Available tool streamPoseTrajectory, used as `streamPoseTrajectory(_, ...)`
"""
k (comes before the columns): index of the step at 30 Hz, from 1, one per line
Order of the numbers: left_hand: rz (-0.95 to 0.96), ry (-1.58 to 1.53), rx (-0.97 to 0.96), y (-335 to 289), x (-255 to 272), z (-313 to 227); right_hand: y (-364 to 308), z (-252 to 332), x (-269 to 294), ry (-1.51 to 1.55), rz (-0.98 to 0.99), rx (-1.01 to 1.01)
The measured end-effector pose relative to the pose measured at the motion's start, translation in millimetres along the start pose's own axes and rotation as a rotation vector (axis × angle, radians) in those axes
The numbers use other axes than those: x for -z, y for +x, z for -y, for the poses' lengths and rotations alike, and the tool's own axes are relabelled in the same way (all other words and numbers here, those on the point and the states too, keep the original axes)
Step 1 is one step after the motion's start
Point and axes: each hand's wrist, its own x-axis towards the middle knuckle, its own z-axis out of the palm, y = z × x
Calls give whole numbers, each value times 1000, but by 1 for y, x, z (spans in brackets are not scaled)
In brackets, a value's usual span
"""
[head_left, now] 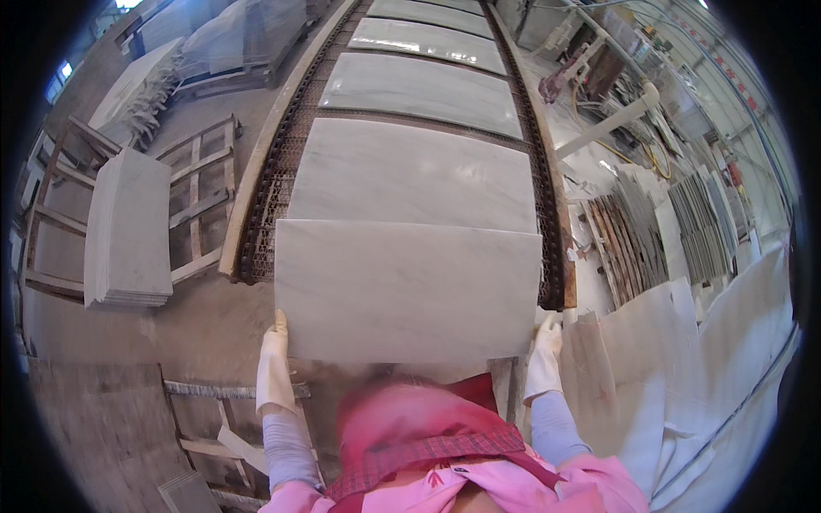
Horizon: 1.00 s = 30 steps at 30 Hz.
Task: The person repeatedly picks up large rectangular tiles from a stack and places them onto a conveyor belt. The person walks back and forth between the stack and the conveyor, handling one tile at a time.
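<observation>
At the conveyor's near end, the front slab point(409, 291) juts past the conveyor point(241, 192) toward the person; its far edge meets or overlaps the next slab point(410, 175) in view, and whether they touch cannot be told. The gloved left hand point(274, 359) is clamped on its near left corner, the gloved right hand point(545, 352) on the near right. More pale slabs lie crosswise up the belt, narrow strips of mesh between the farther ones, with a wider margin along the left chain point(256, 218) than the right. Beyond the left edge, a strip of floor point(205, 312) runs toward a slatted pallet point(201, 201) and a slab stack point(128, 227). Beyond the right edge, upright slabs point(629, 239) and white sheets point(667, 359) crowd close.
</observation>
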Motion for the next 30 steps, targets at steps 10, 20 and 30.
streamPoseTrajectory(10, -140, 148, -242, 13, 3, -7, -18, -3, -9, 241, 415, -16)
streamPoseTrajectory(20, -180, 326, -166, -16, 22, 1, -31, -71, -45, 221, 422, -169)
streamPoseTrajectory(30, -149, 306, -175, -23, 29, 15, -63, -59, -13, 197, 415, -116)
